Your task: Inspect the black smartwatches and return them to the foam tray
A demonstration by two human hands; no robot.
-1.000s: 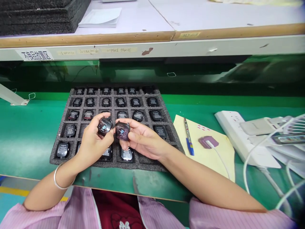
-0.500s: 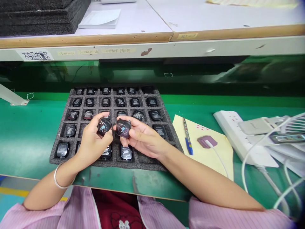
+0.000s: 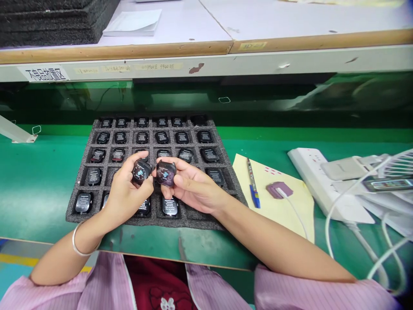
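Observation:
A dark grey foam tray (image 3: 226,172) lies on the green bench, its cells filled with several black smartwatch bodies (image 3: 181,137). Above the tray's near middle, my left hand (image 3: 124,196) is closed on one watch body (image 3: 141,171) whose screen glows blue. Right beside it, my right hand (image 3: 193,187) is closed on a second watch body (image 3: 165,173) with a lit purplish screen. The two watches nearly touch. A silver bangle circles my left wrist.
A yellow folder (image 3: 287,215) lies right of the tray with a blue pen (image 3: 252,185) and a purple charging puck (image 3: 277,190) on a white cable. A white power strip (image 3: 309,172) and tangled cables sit far right. A shelf edge (image 3: 206,64) runs overhead, with stacked foam at top left.
Both hands have stayed in place holding the watches; the right-hand watch has tilted slightly. The view has shifted a little.

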